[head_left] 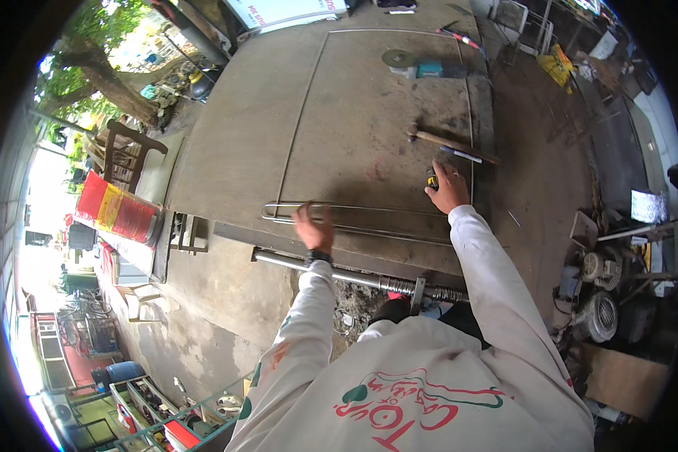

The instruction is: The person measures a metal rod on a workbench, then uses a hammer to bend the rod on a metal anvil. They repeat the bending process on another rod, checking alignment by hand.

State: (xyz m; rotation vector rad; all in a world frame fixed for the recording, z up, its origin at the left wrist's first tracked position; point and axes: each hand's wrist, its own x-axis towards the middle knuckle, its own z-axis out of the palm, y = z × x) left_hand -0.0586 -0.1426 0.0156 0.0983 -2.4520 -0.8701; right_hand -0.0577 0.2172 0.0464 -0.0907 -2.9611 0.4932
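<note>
My left hand [313, 227] is over the rounded left end of a long, narrow loop of bent metal rod [369, 233] at the table's near edge. Its fingers look slightly apart, and the rods pass beneath them; whether they touch is hard to tell. Farther right, my right hand [449, 188] is closed on a black and yellow tape measure [432, 179], just above the table [233, 143]. Beyond that hand lie a marker pen [462, 154] and a wooden-handled hammer [448, 145]. A thin rod frame [303, 113] stretches to the far side.
An angle grinder [428, 70] with a large disc lies farther back, near red-handled pliers [459, 38]. Below the near edge runs a metal bar with a coiled spring [399, 285]. A red and yellow container [120, 209] and a wooden chair [128, 154] stand at left, electric motors [600, 316] at right.
</note>
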